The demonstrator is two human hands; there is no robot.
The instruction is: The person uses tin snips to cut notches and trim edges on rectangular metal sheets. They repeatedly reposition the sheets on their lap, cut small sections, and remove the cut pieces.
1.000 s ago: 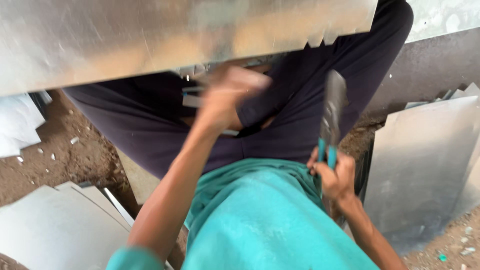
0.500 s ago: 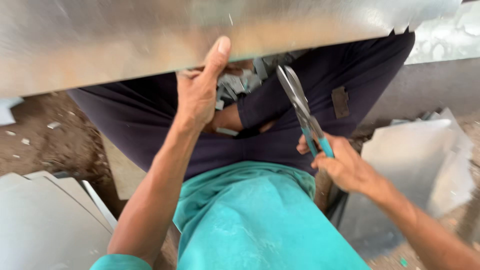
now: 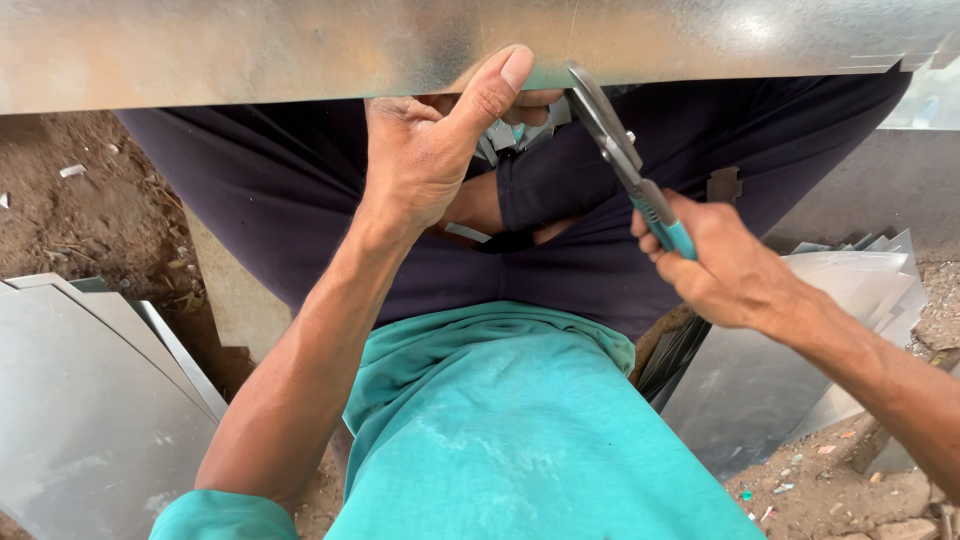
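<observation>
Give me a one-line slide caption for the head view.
Left hand steadies a long grey sheet-metal panel while right hand holds teal-handled metal snips at its edge.

Sheet metal, steel snips and soft cloth over rough dirt.

The long sheet (image 3: 300, 45) across the top is thin galvanised-looking metal, smooth with a dull mottled sheen and a brownish cast at its left end. The snips (image 3: 625, 165) show bare grey steel blades, matt and a little worn, with a glossy teal plastic grip. The shirt (image 3: 520, 440) is teal cloth, matt and dusted with pale smears; the trousers (image 3: 300, 200) are dark matt fabric. Stacked sheets (image 3: 80, 400) at left and more sheets (image 3: 800, 340) at right are smooth, satin-grey metal. The ground (image 3: 90, 210) is rough, crumbly brown dirt.
</observation>
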